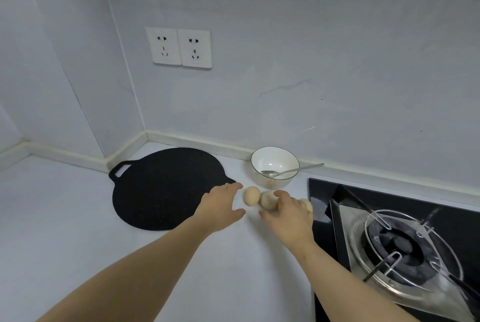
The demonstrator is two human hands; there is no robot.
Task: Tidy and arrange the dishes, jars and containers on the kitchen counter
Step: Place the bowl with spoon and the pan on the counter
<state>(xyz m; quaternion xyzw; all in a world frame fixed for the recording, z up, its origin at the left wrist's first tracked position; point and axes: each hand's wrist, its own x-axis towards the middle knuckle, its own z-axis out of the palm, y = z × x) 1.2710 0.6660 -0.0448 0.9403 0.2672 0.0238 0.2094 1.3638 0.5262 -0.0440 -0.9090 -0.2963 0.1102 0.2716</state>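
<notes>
White glazed and round, the single bowl (272, 158) stands at the wall with one steel spoon (291, 170) lying in it, its handle over the rim. Just in front of the bowl lie three eggs: a smooth tan egg (252, 195), a paler egg (267, 202) with a mottled shell touching it, and a third egg (307, 204) mostly hidden behind the right hand (288, 215). That hand arches over the paler egg, forefinger on its top and thumb stretched apart; whether it grips cannot be told. The left hand (220, 207), fingers straight and spread, hovers just left of the tan egg. Left of the bowl lies one flat, matte black griddle (161, 191); right of the bowl is one gas hob (405, 249).
</notes>
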